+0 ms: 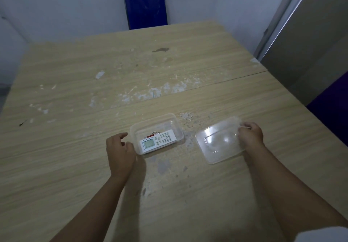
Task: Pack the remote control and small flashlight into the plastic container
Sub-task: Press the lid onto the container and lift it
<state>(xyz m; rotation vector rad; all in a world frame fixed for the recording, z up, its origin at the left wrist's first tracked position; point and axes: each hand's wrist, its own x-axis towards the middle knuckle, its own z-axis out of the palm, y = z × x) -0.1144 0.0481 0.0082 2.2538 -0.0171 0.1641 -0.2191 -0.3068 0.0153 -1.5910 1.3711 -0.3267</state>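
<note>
Table [75, 166]: container [135, 128] beside left grip [119, 147]

My left hand [120, 152] and my right hand [251, 135] are both bare, with no rings, watch or bands on the fingers or wrists that I can see. My forearms are uncovered all the way down to the bottom of the view. The only clothing in sight is a bit of white fabric [323, 235] at the lower right corner, by my right arm, too cropped to tell more.
</note>
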